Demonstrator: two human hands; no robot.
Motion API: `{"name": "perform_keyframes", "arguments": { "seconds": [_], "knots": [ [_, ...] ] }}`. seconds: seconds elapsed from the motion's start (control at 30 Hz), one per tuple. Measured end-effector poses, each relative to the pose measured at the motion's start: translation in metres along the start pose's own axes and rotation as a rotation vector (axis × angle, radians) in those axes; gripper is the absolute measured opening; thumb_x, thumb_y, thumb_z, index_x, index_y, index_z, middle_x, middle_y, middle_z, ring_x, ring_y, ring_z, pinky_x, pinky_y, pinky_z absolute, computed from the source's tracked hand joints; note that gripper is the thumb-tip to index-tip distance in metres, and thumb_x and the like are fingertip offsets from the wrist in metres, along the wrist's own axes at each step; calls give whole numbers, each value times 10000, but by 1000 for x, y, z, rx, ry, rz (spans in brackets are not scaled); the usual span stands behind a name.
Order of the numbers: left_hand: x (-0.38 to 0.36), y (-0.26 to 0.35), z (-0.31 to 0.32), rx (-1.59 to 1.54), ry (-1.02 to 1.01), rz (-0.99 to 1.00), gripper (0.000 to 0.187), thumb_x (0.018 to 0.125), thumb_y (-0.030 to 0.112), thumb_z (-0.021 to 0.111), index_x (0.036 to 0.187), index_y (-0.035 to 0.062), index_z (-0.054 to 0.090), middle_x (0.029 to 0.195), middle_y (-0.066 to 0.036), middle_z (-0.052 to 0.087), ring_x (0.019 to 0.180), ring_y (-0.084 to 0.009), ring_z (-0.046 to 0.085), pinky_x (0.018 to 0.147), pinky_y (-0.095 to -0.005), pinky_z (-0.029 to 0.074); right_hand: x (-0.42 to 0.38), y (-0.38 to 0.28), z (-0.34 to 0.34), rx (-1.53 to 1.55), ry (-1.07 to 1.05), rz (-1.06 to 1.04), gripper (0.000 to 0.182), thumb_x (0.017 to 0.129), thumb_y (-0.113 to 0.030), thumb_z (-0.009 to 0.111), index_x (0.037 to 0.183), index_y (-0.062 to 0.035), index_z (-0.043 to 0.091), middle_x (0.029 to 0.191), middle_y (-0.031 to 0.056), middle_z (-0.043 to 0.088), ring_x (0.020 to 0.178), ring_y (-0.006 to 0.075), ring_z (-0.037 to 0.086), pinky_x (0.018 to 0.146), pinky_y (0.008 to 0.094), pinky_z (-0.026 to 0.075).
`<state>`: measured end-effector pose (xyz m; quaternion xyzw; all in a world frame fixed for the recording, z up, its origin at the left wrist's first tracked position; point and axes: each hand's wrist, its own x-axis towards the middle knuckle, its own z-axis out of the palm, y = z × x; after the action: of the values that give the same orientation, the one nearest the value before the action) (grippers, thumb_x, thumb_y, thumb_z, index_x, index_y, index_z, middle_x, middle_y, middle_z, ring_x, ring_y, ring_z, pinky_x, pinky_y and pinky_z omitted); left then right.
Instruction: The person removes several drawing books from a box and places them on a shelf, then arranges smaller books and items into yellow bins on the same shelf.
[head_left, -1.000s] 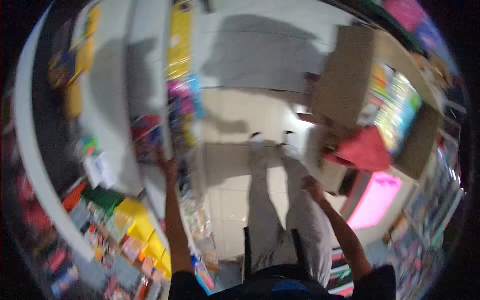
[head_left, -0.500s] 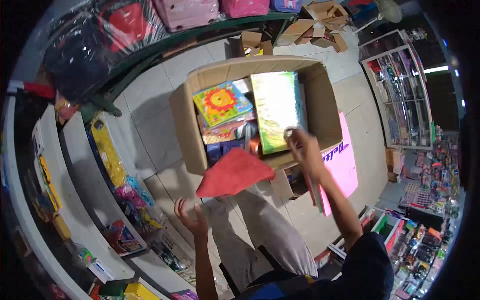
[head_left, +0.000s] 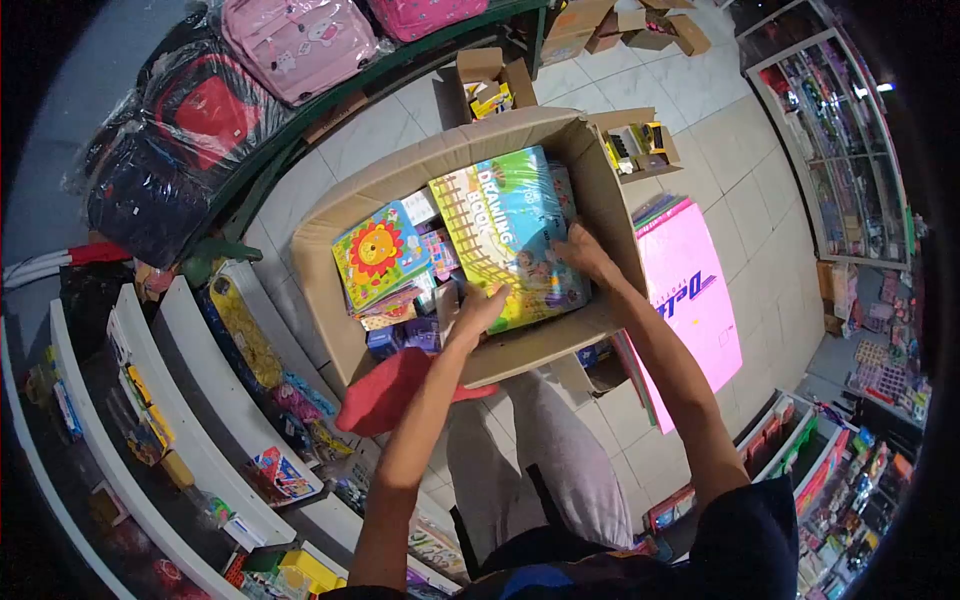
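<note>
A large cardboard box (head_left: 340,215) stands open on the tiled floor. Inside it, a drawing book (head_left: 500,235) in plastic wrap lies on the right, beside a lion-faced book (head_left: 376,252) on the left. My left hand (head_left: 482,312) is at the drawing book's lower left edge, fingers apart. At its right edge is my right hand (head_left: 588,254), its fingers at the cover; whether they grip it is unclear. A red cloth (head_left: 385,395) hangs at the box's near edge, partly behind my left forearm.
Pink Delta sheets (head_left: 690,300) stand right of the box. Small open cartons (head_left: 640,150) sit behind it. Wrapped backpacks (head_left: 300,45) fill a shelf at the upper left. Curved white shelves (head_left: 190,400) are on the left, a glass cabinet (head_left: 835,150) on the right.
My left hand has moved up from beside the red cloth to the drawing book. The book has tilted and its glare is gone. My right hand has shifted to its right edge.
</note>
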<state>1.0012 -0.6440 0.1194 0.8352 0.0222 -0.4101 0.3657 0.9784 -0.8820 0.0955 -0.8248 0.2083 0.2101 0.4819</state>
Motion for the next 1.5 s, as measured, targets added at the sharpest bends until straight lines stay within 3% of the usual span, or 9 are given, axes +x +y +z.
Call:
{"name": "perform_keyframes", "arguments": {
  "seconds": [0.23, 0.43, 0.53, 0.8, 0.9, 1.03, 1.17, 1.37, 1.5],
  "knots": [
    [41, -35, 26, -249, 207, -228, 617, 812, 417, 598, 1243, 20, 402, 1271, -243, 479, 1180, -376, 468, 966, -430, 370, -6, -20, -8, 88, 37, 247, 595, 744, -144, 539, 1270, 91, 394, 1190, 242, 525, 1115, 289, 497, 953, 347, 376],
    [21, -16, 14, -406, 188, -30, 514, 845, 350, 613, 1191, 0, 466, 1164, -207, 560, 1080, -308, 546, 890, -374, 427, -4, -5, -8, 466, -34, 209, 598, 771, -208, 593, 1275, 63, 419, 1235, 211, 526, 1131, 263, 502, 958, 327, 380],
    [22, -18, 8, -530, 185, 135, 563, 830, 364, 646, 1197, -19, 457, 1140, -176, 572, 1046, -264, 552, 875, -363, 428, 3, -4, -1, 317, 55, 260, 353, 783, -305, 639, 956, -3, 580, 838, 60, 574, 767, 139, 529, 703, 285, 425],
    [-10, 24, -6, -559, 265, 318, 468, 834, 243, 657, 1164, -23, 460, 1067, -146, 599, 965, -201, 581, 837, -321, 460, -12, -43, -22, 397, -61, 326, 718, 803, -461, 629, 1265, 61, 456, 1200, 187, 558, 1073, 243, 543, 923, 335, 403],
    [-15, 24, -10, -820, 213, 348, 473, 824, 255, 668, 1144, -30, 467, 1048, -162, 617, 925, -228, 609, 788, -347, 480, -12, -40, -29, 448, -26, 497, 533, 848, -430, 589, 1146, 11, 591, 1153, 120, 588, 1056, 195, 542, 934, 308, 395],
    [-52, 43, -35, -1011, 137, 290, 414, 842, 195, 652, 1151, -13, 472, 1039, -115, 610, 887, -162, 607, 751, -295, 502, -71, -113, -33, 323, 195, 309, 771, 791, -447, 660, 1281, 95, 415, 1150, 223, 572, 1041, 245, 567, 891, 299, 438],
    [-89, 44, -66, -1082, 120, 299, 382, 847, 156, 644, 1155, 3, 477, 1062, -100, 602, 898, -143, 607, 744, -273, 516, -114, -154, -43, 321, 95, 91, 608, 788, -345, 709, 1161, 81, 487, 1008, 162, 605, 919, 192, 583, 799, 299, 462],
    [-175, 2, -79, -1068, 94, 447, 587, 817, 53, 667, 1310, 49, 350, 1153, -70, 512, 1044, -146, 516, 854, -309, 471, -168, -169, -21, 393, 99, -249, 706, 769, -82, 706, 1350, 17, 318, 1296, 170, 444, 1182, 244, 449, 999, 374, 360],
    [-187, -65, -79, -1026, 415, 507, 595, 804, 44, 676, 1301, 27, 349, 1146, -79, 521, 1037, -159, 536, 856, -320, 476, -196, -216, 40, 142, -3, -355, 593, 816, -44, 647, 1320, 20, 340, 1223, 157, 472, 1126, 229, 446, 997, 346, 317]
  ]
}}
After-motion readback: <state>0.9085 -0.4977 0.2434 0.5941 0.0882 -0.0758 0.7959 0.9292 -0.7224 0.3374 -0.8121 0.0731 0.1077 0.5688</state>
